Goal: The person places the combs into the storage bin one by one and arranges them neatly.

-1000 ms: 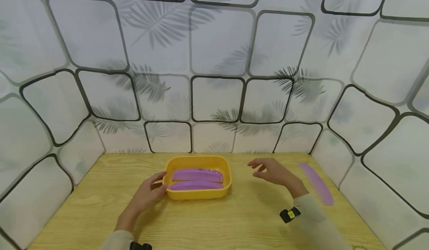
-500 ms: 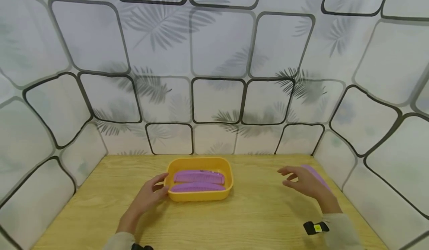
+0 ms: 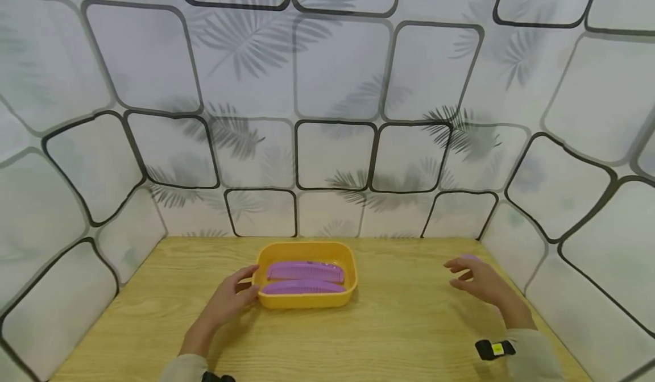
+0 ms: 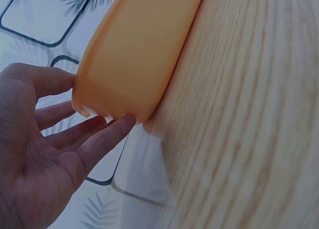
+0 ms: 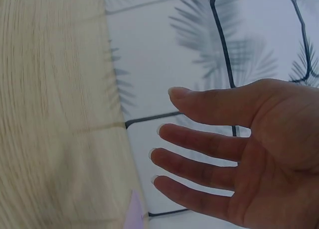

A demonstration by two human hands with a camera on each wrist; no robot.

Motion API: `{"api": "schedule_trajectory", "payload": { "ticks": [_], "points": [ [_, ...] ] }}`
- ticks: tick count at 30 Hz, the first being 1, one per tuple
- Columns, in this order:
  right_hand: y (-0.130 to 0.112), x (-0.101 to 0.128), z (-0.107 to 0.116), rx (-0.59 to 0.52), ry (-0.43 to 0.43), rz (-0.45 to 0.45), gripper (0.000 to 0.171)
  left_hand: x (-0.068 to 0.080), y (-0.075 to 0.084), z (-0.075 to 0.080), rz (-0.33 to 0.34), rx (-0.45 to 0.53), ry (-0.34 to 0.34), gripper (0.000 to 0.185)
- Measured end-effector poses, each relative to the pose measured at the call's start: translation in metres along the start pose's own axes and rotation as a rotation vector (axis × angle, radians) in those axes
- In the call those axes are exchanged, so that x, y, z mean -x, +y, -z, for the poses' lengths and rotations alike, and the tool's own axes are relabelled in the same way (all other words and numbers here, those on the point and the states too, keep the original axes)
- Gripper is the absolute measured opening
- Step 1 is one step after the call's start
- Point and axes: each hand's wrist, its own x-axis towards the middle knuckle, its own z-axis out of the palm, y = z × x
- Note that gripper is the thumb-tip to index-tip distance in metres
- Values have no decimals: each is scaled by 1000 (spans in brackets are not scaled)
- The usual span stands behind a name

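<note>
My left hand [image 3: 231, 299] touches the left end of a yellow plastic basin [image 3: 307, 300]. In the left wrist view, the thumb and fingertips meet the outside of its wall, the fingers fairly straight. Inside the basin lie two purple combs, a rear comb [image 3: 306, 272] and a front comb [image 3: 303, 287], side by side. Off to the right, my right hand [image 3: 483, 285] hovers above the table with loosely bent, spread fingers and holds nothing. A third purple comb [image 3: 469, 257] lies below and behind it, mostly covered by the hand; its tip [image 5: 133, 214] shows in the right wrist view.
The wooden table [image 3: 389, 325] carries everything. Patterned white sheeting [image 3: 332, 154] stands upright along its back and both sides, close to the right-hand comb. Black camera straps [image 3: 494, 349] are on the wrists.
My right hand has moved rightward, away from the basin, and now covers most of the third comb. My left hand has stayed at the basin, and the view has shifted slightly.
</note>
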Motion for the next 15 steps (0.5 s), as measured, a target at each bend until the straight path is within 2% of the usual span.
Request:
{"api": "schedule_trajectory", "payload": {
  "ticks": [8,15],
  "points": [
    [26,12,11,19,18,-137,39,-1,-2,0,0,-2,-1,58],
    [37,21,20,30,36,-206,38,0,0,1,0,14,-9,58]
  ]
}}
